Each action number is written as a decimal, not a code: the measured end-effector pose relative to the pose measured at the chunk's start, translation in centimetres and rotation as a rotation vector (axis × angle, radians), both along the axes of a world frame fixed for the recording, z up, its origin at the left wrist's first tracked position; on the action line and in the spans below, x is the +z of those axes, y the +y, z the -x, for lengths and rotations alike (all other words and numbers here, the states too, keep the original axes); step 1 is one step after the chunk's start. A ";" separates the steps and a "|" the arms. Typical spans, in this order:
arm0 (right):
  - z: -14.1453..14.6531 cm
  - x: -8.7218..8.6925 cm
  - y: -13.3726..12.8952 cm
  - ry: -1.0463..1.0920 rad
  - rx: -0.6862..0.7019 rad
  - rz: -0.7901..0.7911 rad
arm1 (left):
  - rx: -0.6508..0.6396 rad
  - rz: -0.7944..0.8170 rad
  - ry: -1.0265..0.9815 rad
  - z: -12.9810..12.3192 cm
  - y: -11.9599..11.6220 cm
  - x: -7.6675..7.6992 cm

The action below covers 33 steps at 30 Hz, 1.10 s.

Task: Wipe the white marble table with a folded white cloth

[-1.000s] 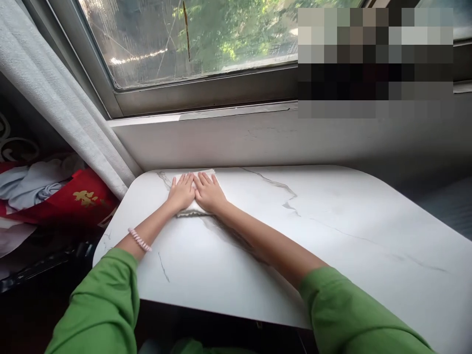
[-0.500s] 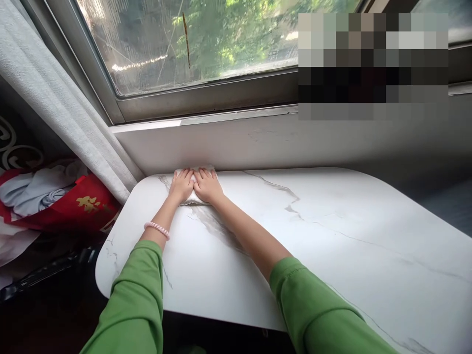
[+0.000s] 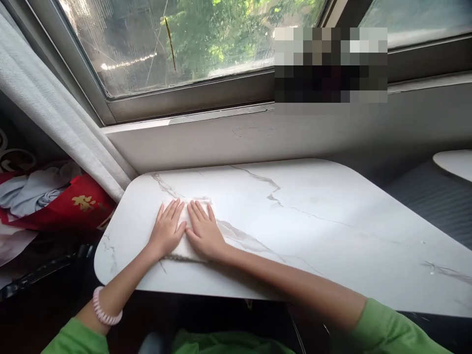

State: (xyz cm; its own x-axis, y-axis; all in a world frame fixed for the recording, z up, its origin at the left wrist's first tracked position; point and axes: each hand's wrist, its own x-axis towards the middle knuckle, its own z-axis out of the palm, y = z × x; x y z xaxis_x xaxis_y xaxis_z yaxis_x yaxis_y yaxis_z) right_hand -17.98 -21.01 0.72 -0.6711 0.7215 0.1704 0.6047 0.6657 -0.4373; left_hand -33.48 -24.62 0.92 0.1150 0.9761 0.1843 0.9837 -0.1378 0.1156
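Flat on the white marble-patterned table [image 3: 302, 196] lies a folded white cloth [image 3: 188, 250]. My left hand [image 3: 167, 231] presses on its left part, palm down with fingers stretched out. Beside it, my right hand [image 3: 204, 231] lies flat on the right part of the cloth, fingers also extended. The thumbs nearly meet over the middle. Both hands cover much of the cloth, so only its edges and centre show. A pink coiled band [image 3: 106, 307] circles my left wrist.
A window [image 3: 206, 44] and a low wall [image 3: 191, 140] stand behind the table. At left hang a pale curtain [image 3: 59, 108] and a red bag [image 3: 83, 201] with clothes in it. Another white surface [image 3: 457, 162] shows at far right, near a dark grey ridged surface [image 3: 424, 201].
Both hands have drawn the cloth from the table's back edge toward me, to near its front edge. The view has shifted slightly, bringing the white surface at right into sight.
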 end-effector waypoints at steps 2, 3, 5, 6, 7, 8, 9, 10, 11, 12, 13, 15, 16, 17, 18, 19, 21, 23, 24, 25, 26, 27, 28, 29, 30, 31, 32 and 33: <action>-1.0 0.3 -2.3 0.036 0.049 0.040 | -0.021 -0.007 0.013 -0.6 -2.6 0.2; -1.4 0.4 -3.4 0.056 0.071 0.067 | -0.027 -0.012 0.018 -0.9 -3.8 0.2; -2.0 0.6 -5.1 0.093 0.110 0.146 | -0.037 -0.019 0.024 -1.4 -5.8 0.4; -2.2 0.6 -5.7 0.112 0.125 0.194 | -0.043 -0.016 0.026 -1.5 -6.6 0.4; -2.3 0.6 -6.1 0.134 0.135 0.243 | -0.047 -0.010 0.027 -1.6 -7.3 0.4; -2.3 0.5 -6.2 0.157 0.141 0.291 | -0.048 0.000 0.028 -1.6 -7.6 0.4; -2.2 0.5 -6.1 0.177 0.143 0.333 | -0.045 0.010 0.029 -1.5 -7.8 0.4; -2.1 0.4 -5.7 0.187 0.144 0.364 | -0.041 0.021 0.029 -1.3 -7.6 0.4; -1.8 0.4 -5.0 0.182 0.147 0.382 | -0.034 0.034 0.027 -0.9 -7.2 0.4; -1.4 0.5 -4.1 0.158 0.157 0.381 | -0.022 0.044 0.024 -0.5 -6.6 0.4; -0.8 0.6 -3.1 0.117 0.176 0.360 | -0.006 0.053 0.021 0.0 -5.7 0.5; 0.7 0.9 -0.7 0.018 0.210 0.276 | 0.033 0.059 0.016 1.5 -3.3 0.7; 1.6 1.1 0.5 -0.024 0.215 0.226 | 0.047 0.061 0.017 2.3 -1.9 0.8; 2.7 1.2 1.7 -0.055 0.202 0.184 | 0.052 0.065 0.019 3.3 -0.5 0.9; 3.8 1.3 2.8 -0.074 0.182 0.156 | 0.053 0.074 0.019 4.3 0.9 0.9; 5.0 1.3 3.9 -0.081 0.158 0.128 | 0.056 0.078 0.021 5.3 2.4 0.9; 7.3 1.1 5.9 -0.065 0.099 0.079 | 0.065 0.072 0.024 7.4 5.2 0.9; 9.3 0.7 7.7 -0.030 0.037 0.043 | 0.067 0.066 0.029 9.2 7.9 0.8; 10.2 0.5 8.6 -0.013 0.006 0.034 | 0.065 0.066 0.031 10.1 9.2 0.7; 11.0 0.3 9.5 0.000 -0.022 0.032 | 0.061 0.067 0.035 10.8 10.5 0.6; 11.7 0.1 10.3 0.011 -0.044 0.029 | 0.056 0.069 0.040 11.4 11.6 0.5; 12.3 0.0 11.1 0.020 -0.061 0.022 | 0.052 0.069 0.045 11.9 12.7 0.5; 12.8 -0.1 11.8 0.026 -0.074 0.010 | 0.047 0.067 0.050 12.3 13.7 0.4; 13.2 -0.3 12.5 0.031 -0.085 -0.004 | 0.042 0.065 0.055 12.7 14.5 0.4; 13.5 -0.3 13.0 0.035 -0.093 -0.019 | 0.037 0.063 0.059 13.1 15.2 0.3; 13.8 -0.4 13.4 0.040 -0.101 -0.033 | 0.031 0.061 0.063 13.4 15.8 0.3; 14.1 -0.5 13.7 0.046 -0.109 -0.047 | 0.024 0.058 0.066 13.7 16.2 0.3; 14.4 -0.6 14.0 0.051 -0.116 -0.059 | 0.017 0.053 0.068 14.0 16.6 0.2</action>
